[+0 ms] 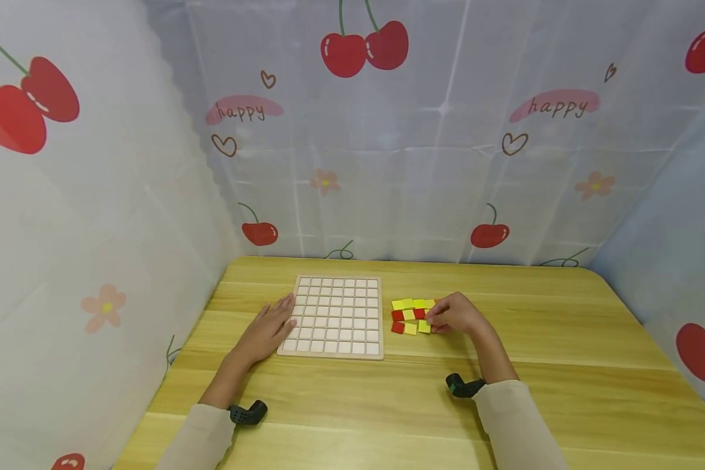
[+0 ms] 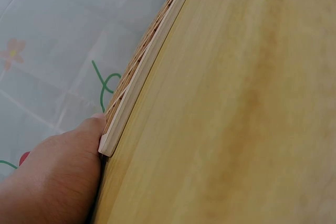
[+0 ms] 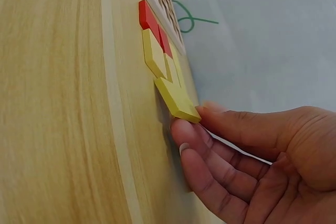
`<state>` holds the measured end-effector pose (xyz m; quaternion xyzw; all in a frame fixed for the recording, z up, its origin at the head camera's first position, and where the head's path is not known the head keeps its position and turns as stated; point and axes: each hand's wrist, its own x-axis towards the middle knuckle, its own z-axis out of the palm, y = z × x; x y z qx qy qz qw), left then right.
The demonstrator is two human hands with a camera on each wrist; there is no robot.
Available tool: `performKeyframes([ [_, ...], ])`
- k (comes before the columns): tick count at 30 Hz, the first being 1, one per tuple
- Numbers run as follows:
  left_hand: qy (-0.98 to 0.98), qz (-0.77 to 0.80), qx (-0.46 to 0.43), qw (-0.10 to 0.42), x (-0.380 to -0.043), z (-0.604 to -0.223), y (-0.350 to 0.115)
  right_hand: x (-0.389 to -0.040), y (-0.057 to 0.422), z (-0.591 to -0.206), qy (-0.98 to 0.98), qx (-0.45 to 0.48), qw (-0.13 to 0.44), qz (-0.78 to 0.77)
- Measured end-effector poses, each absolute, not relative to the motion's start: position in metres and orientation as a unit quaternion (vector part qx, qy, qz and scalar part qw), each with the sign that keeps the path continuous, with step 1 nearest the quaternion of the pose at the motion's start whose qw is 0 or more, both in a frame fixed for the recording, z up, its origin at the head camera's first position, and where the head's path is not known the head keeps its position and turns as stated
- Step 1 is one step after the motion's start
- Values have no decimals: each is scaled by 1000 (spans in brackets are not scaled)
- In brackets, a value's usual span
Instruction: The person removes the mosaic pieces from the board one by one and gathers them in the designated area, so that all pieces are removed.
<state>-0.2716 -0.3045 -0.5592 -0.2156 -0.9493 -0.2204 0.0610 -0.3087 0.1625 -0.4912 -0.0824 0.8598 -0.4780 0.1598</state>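
Note:
A wooden grid board (image 1: 331, 356) with rows of square recesses lies flat on the table. My left hand (image 1: 266, 331) rests along its left edge with the fingers extended; in the left wrist view the thumb touches the corner of the board (image 2: 122, 116). To the right of the board is a cluster of flat square tiles in yellow and red. My right hand (image 1: 455, 313) is at the cluster's right side. Close up, its thumb and finger pinch the near corner of a yellow tile (image 3: 177, 99). Beside that tile lie another yellow tile (image 3: 153, 53) and a red tile (image 3: 147, 17).
The wooden table (image 1: 352, 405) reaches back to a white curtain (image 1: 388, 163) printed with cherries. More curtain hangs at the left and right sides. Each wrist wears a black camera, one on the left (image 1: 249, 413) and one on the right (image 1: 464, 386).

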Motion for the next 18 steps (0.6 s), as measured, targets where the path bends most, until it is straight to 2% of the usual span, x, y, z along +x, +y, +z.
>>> performKeyframes([
  [18, -947, -228, -216, 61, -272, -560, -303, -306, 163, -488, 842, -74, 164, -508],
])
